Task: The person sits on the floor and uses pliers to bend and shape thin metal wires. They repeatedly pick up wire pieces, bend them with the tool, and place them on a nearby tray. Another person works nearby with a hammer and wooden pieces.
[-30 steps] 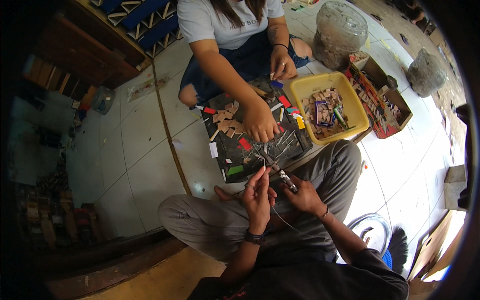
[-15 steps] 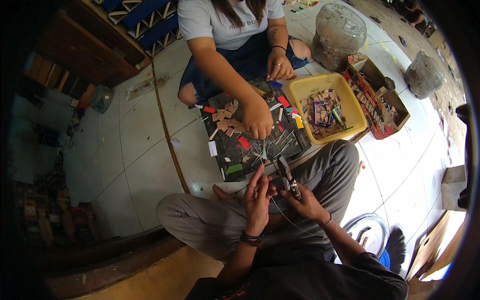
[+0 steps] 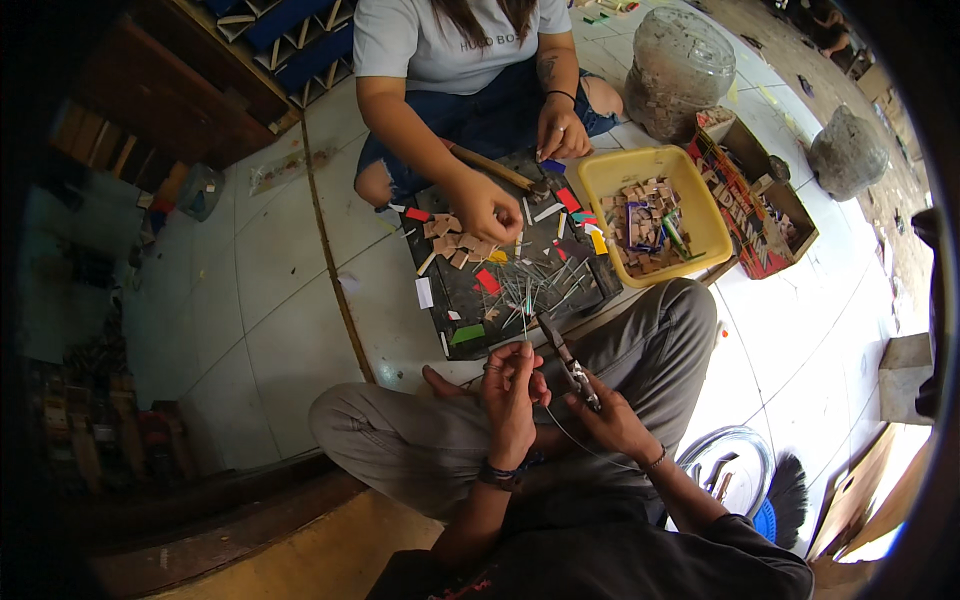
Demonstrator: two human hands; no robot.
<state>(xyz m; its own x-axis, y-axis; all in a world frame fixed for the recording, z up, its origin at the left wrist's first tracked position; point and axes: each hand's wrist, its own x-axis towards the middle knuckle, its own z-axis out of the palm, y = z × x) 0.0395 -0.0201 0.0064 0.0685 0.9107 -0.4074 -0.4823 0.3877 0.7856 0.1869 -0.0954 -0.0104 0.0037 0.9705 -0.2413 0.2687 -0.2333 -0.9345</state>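
Note:
My left hand [image 3: 513, 398] pinches a thin metal wire [image 3: 565, 428] between its fingertips; one end points up toward a black board [image 3: 450, 310]. From there the wire curves below my right hand [image 3: 615, 418], which is closed round a pair of metal pliers [image 3: 572, 375]. The jaws of the pliers point up and left, beside the wire's upper end and apart from it. A pile of short cut wire pieces [image 3: 530, 287] lies on the board just beyond my hands. Brown square pieces [image 3: 455, 243] and coloured strips are scattered around it.
Across the board sits another person, whose right hand [image 3: 490, 212] hovers over it near a hammer [image 3: 500, 168]. To the right stand a yellow basin [image 3: 715, 235] of small pieces, an open carton [image 3: 765, 245] and a large plastic jar [image 3: 680, 75]. A wire coil [image 3: 765, 455] lies lower right.
The other person's hand has lifted back from the wire pile toward the brown pieces, uncovering the hammer. My pliers have tilted left, and my left hand has lowered slightly with the wire.

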